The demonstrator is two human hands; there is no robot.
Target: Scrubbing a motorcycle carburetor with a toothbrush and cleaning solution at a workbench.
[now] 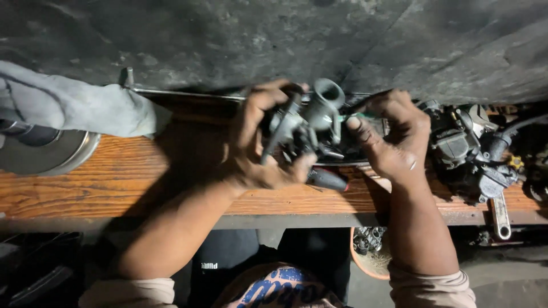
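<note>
- Above the far edge of the wooden bench (114, 182), I see a grey metal carburetor (311, 122) held up between both hands, its round open throat pointing up and slightly right.
- My left hand (251, 142) wraps around the carburetor's left side, fingers curled over the top and thumb pressing under its lower body.
- My right hand (397, 140) sits just right of the part, thumb and forefinger pinching a thin green-handled tool (357, 116) whose tip touches the carburetor's side.
- Under the hands lies a dark tray (354, 155), partly hidden, with a black-handled tool (328, 179) lying at its near edge.
- To the right, a second grimy carburetor assembly (468, 151) rests on the bench, a wrench (500, 215) just near of it, hanging over the edge.
- Far left, a grey cloth (74, 105) drapes over a round metal disc (45, 151).
- Below the bench, an orange bowl of small parts (371, 251) sits near my right forearm.
</note>
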